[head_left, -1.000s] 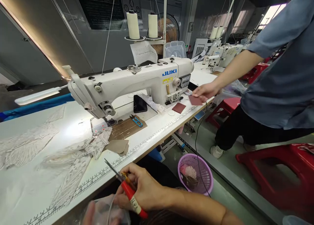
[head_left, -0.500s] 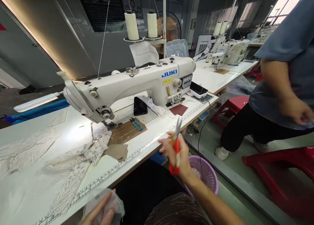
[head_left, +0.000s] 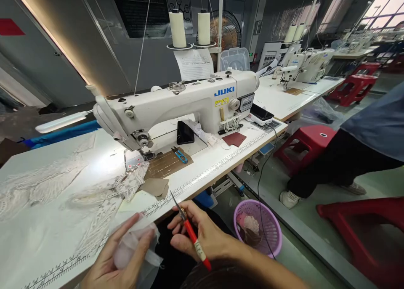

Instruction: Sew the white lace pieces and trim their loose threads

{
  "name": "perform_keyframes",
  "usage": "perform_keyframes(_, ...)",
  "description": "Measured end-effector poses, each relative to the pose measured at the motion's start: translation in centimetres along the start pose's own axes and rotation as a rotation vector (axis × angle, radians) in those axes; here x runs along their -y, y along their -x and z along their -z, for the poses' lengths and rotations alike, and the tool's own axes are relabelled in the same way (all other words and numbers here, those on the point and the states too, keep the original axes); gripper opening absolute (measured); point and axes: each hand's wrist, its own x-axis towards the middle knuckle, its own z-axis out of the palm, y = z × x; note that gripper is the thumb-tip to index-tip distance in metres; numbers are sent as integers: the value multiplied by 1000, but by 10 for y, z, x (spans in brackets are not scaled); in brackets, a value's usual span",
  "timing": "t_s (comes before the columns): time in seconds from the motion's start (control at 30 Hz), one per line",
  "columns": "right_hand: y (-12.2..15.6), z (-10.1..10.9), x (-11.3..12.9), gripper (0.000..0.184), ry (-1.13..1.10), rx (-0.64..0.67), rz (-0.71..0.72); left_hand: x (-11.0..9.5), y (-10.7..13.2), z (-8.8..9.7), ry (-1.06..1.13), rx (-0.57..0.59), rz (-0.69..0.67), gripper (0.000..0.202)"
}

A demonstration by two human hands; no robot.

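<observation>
My left hand (head_left: 118, 255) is closed on a piece of thin, sheer white fabric (head_left: 135, 242), bunched between thumb and fingers at the table's front edge. To its right, my right hand (head_left: 205, 234) holds a pair of scissors (head_left: 191, 232) with red handles, one wrapped in pale tape. Their blades point up and left toward the table edge, apart from the fabric. Beyond my hands, white lace trim (head_left: 126, 184) lies on the table and runs under the needle area of a white sewing machine (head_left: 176, 104).
Blue thread snips (head_left: 179, 155), a black phone (head_left: 185, 132) and a dark red swatch (head_left: 234, 139) lie on the sewing table. A purple basket (head_left: 274, 234) with scraps stands on the floor at right. Red stools (head_left: 303, 141) and a person (head_left: 375, 120) are farther right.
My right hand has brought the scissors left and down, closer to my left hand. My left hand has risen with the fabric. The person at right has shifted farther right in view.
</observation>
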Motion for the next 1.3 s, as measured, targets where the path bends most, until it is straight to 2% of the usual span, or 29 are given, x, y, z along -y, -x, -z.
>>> perform_keyframes(0.17,-14,-25,2,50,-102,-30,-72,3,5,3,43,-60,-36,52)
perform_keyframes(0.23,-9,-29,0,45,-100,-27,-94,7,9,5,122,-24,-44,48)
perform_keyframes(0.33,3,-23,-7,40,-42,-4,-146,20,12,6,300,57,7,48)
perform_keyframes(0.43,10,-9,-19,42,40,88,-239,40,9,6,401,60,4,43)
perform_keyframes(0.53,20,0,-27,45,106,236,-285,59,10,6,505,71,5,37)
perform_keyframes(0.67,39,2,-28,54,105,411,-290,76,19,7,609,157,44,31)
perform_keyframes(0.8,52,2,-28,59,108,490,-324,87,29,5,688,201,100,35)
perform_keyframes(1.03,56,0,-23,62,266,517,-339,87,35,-4,743,172,135,39)
perform_keyframes(1.3,54,-6,-10,64,361,546,-337,78,36,-6,670,133,6,35)
